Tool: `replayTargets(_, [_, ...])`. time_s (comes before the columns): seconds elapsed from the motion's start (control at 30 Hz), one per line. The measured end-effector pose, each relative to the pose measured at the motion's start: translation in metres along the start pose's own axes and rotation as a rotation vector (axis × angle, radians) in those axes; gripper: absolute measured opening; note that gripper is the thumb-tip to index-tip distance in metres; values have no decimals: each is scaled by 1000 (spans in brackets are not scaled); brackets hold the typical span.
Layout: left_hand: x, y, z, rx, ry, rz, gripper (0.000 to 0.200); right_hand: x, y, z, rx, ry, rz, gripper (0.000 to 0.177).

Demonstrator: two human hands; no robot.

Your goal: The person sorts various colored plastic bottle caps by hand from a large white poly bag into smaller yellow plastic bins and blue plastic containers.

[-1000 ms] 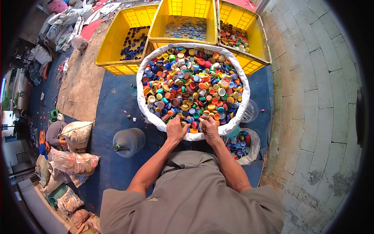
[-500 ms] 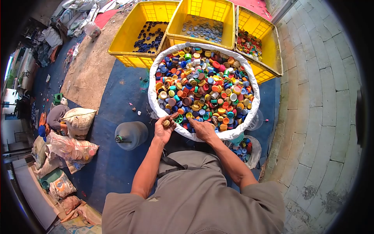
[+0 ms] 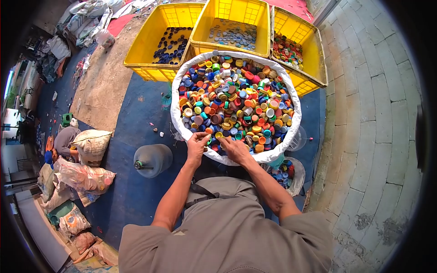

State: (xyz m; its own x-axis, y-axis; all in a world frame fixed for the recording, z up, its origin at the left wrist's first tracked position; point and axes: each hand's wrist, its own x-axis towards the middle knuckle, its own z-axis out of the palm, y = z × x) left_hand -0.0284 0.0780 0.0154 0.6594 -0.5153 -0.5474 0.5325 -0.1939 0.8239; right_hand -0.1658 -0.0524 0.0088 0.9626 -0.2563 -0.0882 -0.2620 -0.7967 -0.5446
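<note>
Caps (image 3: 236, 100) fill white sack (image 3: 175, 113); left hand (image 3: 197, 142) curled, contents unclear; right hand (image 3: 235, 149) spread flat on them; lettering unreadable.

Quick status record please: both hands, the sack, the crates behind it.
left hand: curled at near rim of the white sack, grip unclear
right hand: open, resting on the mixed bottle caps
white sack: full, open-topped
yellow crates: three behind the sack; dark blue caps left, grey-blue middle, mixed right
water jug: lying on the blue mat, left of the person
</note>
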Motion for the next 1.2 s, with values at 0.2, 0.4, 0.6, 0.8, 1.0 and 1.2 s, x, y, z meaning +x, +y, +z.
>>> replayTargets(0.2, [24,15,47,682,-62,469,28,-24,3,-13,562,337,337,61])
replayTargets(0.4, [57,17,75,1026,-72,584,28,-59,15,1,711,509,449,64])
replayTargets(0.6, [61,5,75,1117,-88,665,35,-69,13,-4,722,524,499,64])
replayTargets(0.8, [62,-4,61,1223,-203,669,53,-64,6,-12,750,492,526,63])
replayTargets(1.0, [58,5,55,1259,-305,784,51,-60,8,-8,723,470,486,62])
replayTargets(1.2, [64,0,52,1224,-338,801,48,-56,11,-4,728,471,463,61])
